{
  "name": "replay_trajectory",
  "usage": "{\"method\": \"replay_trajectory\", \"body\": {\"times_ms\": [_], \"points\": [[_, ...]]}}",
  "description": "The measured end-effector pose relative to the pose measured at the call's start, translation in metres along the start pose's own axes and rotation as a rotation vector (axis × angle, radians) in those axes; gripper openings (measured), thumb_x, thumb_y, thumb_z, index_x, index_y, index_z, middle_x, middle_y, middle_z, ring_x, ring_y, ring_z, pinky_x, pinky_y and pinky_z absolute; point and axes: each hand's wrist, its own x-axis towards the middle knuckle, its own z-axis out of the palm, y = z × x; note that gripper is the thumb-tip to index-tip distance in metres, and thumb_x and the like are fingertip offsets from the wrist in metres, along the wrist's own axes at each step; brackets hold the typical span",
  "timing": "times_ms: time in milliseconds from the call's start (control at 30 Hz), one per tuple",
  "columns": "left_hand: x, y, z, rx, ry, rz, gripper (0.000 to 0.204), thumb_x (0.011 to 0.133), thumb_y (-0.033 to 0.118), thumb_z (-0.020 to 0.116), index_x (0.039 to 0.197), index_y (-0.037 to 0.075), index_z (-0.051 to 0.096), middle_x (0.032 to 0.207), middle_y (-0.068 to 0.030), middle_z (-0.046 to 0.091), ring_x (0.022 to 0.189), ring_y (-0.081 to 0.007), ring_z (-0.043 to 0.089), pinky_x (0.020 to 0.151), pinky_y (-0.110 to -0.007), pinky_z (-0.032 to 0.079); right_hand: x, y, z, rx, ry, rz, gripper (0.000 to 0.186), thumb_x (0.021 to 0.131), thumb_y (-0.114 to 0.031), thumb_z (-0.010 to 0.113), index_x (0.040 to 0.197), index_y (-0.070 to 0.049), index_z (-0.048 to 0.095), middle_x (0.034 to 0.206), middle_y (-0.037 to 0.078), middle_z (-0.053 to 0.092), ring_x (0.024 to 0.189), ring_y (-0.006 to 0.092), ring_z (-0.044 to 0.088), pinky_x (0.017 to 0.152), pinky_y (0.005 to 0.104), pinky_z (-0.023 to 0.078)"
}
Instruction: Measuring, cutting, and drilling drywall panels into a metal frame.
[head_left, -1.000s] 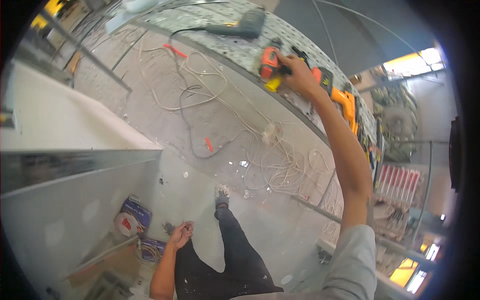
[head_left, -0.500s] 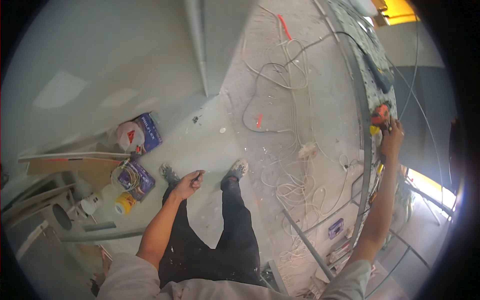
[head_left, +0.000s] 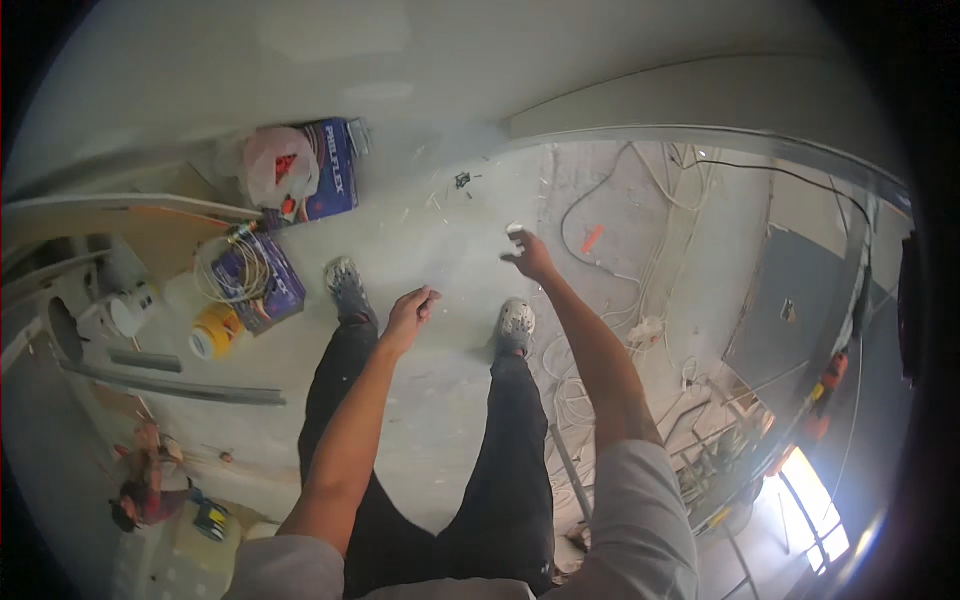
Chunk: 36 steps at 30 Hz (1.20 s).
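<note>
While right hand (head_left: 532,259) hovers, open room, floor (head_left: 420,240) below

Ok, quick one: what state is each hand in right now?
Left hand: closed, loosely curled; whether it holds something small cannot be told.
Right hand: open, nothing visibly held.

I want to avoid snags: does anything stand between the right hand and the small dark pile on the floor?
Nothing visible blocks it. Between the right hand and the small dark pile there is only pale floor, with a small white spot by the fingertips. The orange-red strip lies off to the right.
</note>
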Motion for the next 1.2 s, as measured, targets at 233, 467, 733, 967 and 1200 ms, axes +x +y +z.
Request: {"method": "replay_trajectory", "body": {"times_ms": [233, 467, 733, 967, 1200], "points": [[0.039, -0.060, -0.067, -0.187, 0.122, -0.031, 0.033, 0.101, 0.034, 0.065, 0.086, 0.005, 0.062, 0.067, 0.0039, 0.046, 0.060, -0.0054, 0.039, 0.058, -0.024, 0.031, 0.177, -0.029, 0.098, -0.074, 0.228, 0.034, 0.109, 0.055, -0.032, 0.100, 0.142, -0.001, 0.043, 0.135, 0.023, 0.045, 0.132, 0.0414, 0.042, 0.112, 0.0463, 0.040], [0.056, -0.099, -0.097, -0.244, 0.159, -0.055, 0.030, 0.100, 0.031, 0.068, 0.085, 0.007, 0.059, 0.070, 0.0048, 0.046, 0.059, -0.0056, 0.037, 0.057, -0.024, 0.030, 0.228, -0.034, 0.112, -0.147, 0.530, -0.068, 0.092, 0.055, -0.035, 0.099, 0.122, 0.004, 0.050, 0.124, 0.021, 0.050, 0.121, 0.0393, 0.045, 0.105, 0.0476, 0.041], [0.060, -0.085, -0.129, -0.302, 0.121, -0.001, 0.033, 0.104, 0.030, 0.060, 0.078, 0.012, 0.051, 0.070, 0.0045, 0.044, 0.059, -0.0061, 0.036, 0.057, -0.024, 0.031, 0.198, -0.048, 0.157, -0.108, 0.312, -0.228, 0.048, 0.071, -0.015, 0.087, 0.108, -0.001, 0.061, 0.113, 0.017, 0.057, 0.107, 0.0393, 0.055, 0.096, 0.0464, 0.046], [0.102, -0.037, -0.113, -0.272, 0.073, 0.102, 0.030, 0.106, 0.031, 0.055, 0.084, 0.010, 0.055, 0.073, 0.0035, 0.046, 0.062, -0.0069, 0.039, 0.059, -0.024, 0.033, 0.190, -0.038, 0.160, -0.003, 0.349, -0.280, 0.018, 0.078, 0.000, 0.074, 0.095, -0.003, 0.068, 0.101, 0.017, 0.061, 0.095, 0.0371, 0.063, 0.084, 0.0440, 0.053], [0.152, 0.011, -0.067, -0.349, 0.064, 0.157, 0.034, 0.108, 0.034, 0.050, 0.107, 0.002, 0.063, 0.089, -0.0030, 0.062, 0.085, -0.0130, 0.060, 0.083, -0.028, 0.051, 0.165, -0.051, 0.119, 0.360, 0.333, 0.066, 0.008, 0.084, 0.000, 0.072, 0.091, 0.003, 0.070, 0.082, 0.012, 0.073, 0.076, 0.0159, 0.069, 0.071, 0.0292, 0.055]]}}
